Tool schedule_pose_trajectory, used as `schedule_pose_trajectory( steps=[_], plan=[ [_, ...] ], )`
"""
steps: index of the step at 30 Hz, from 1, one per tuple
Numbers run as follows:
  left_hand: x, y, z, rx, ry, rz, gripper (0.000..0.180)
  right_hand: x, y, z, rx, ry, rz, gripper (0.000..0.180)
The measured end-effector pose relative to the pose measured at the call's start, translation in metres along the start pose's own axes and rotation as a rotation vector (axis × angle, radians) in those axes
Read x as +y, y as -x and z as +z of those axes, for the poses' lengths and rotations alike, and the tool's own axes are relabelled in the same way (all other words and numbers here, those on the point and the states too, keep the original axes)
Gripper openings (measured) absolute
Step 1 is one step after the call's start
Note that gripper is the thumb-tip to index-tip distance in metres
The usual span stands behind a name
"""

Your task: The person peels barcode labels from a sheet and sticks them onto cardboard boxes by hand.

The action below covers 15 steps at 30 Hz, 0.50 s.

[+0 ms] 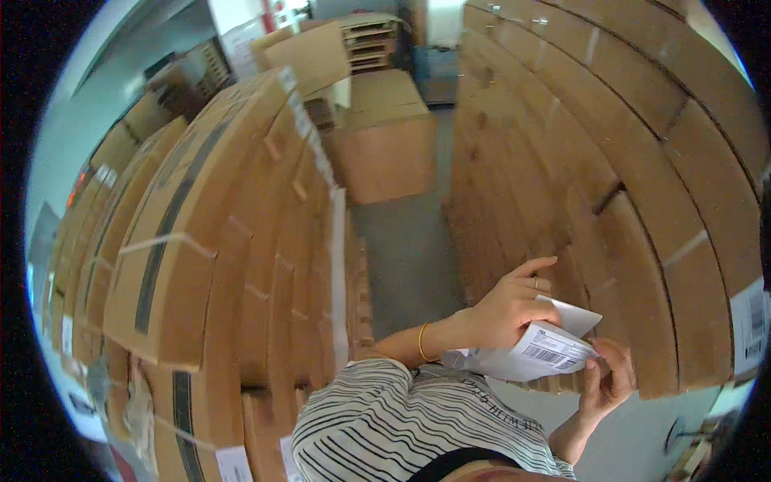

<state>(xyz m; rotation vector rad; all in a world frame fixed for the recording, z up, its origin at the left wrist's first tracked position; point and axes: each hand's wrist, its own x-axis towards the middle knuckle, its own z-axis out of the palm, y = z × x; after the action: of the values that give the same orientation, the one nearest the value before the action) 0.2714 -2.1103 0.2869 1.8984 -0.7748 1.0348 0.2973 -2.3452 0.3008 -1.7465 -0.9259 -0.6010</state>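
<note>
White label sheets (554,350) printed with barcodes are in front of me, low and right of the middle. My left hand (511,312), with a ring and a yellow bracelet at the wrist, closes its lower fingers over them while its index finger points out. At the sheets' right corner, my right hand (612,374) pinches the edge between thumb and fingers. One sheet stands up at an angle from the others. Beyond both hands rises a tall stack of brown cardboard boxes (554,185).
Strapped cardboard boxes (189,217) are stacked on the left. Between the stacks runs a narrow grey floor aisle (409,257). A large carton (385,157) stands across its far end, with wooden pallets (369,40) behind. A box at the right rim carries a white label (751,325).
</note>
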Motion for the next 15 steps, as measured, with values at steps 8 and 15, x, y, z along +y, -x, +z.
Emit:
schedule_pose_trajectory(
  steps=[8,15],
  plan=[
    [0.015,-0.002,-0.018,0.044,-0.212,-0.166,0.010,0.013,-0.036,0.005,-0.208,-0.170,0.010,0.022],
    [0.007,-0.023,-0.017,-0.005,-0.171,-0.253,0.013,0.012,-0.055,-0.003,-0.262,-0.116,-0.093,0.025]
  ],
)
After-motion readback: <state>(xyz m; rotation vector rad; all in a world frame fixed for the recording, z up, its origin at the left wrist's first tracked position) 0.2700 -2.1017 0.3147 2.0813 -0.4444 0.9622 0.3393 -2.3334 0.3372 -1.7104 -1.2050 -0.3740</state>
